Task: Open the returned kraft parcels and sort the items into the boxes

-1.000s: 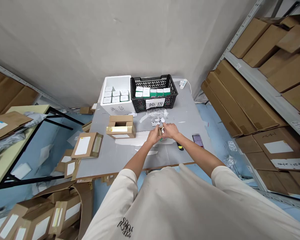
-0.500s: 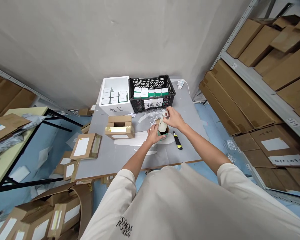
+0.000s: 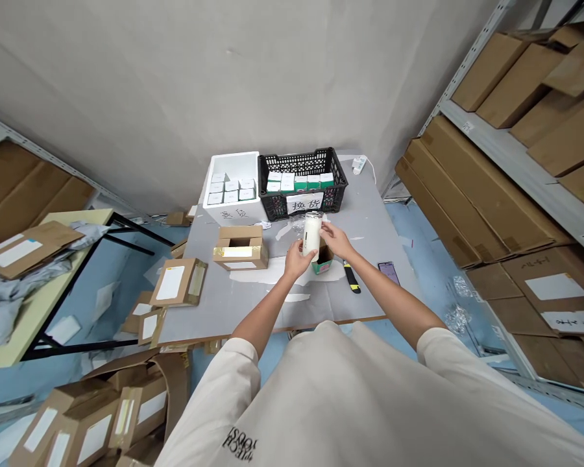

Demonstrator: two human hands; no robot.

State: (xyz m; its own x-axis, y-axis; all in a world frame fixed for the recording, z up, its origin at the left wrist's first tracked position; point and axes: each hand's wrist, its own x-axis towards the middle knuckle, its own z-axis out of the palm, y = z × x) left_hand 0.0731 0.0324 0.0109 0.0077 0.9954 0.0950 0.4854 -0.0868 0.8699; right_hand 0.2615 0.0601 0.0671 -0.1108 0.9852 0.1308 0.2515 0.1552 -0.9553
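A cream-white bottle [image 3: 312, 233] with a silvery top stands upright between my hands, in front of the black crate. My left hand [image 3: 298, 261] is closed around its lower left side, thumb across the front. On the opposite side, the fingers of my right hand [image 3: 337, 242] grip the bottle near its upper part. Just behind and right of the bottle sits a small open green box [image 3: 324, 262], partly covered by the bottle and my right hand. A black and yellow box cutter [image 3: 352, 277] lies right of that box, close to my right forearm.
A black crate [image 3: 303, 205] and a white foam box [image 3: 238, 213], both holding small boxes, stand at the back. Cardboard boxes [image 3: 241, 253] [image 3: 174, 283] sit on the left. A phone [image 3: 388, 272] lies right of my forearm. Loaded shelves [image 3: 501, 136] flank the table.
The bottle has come up out of the green box and now stands upright rather than tilted. My right hand has moved from its top to its side. The phone has come into view.
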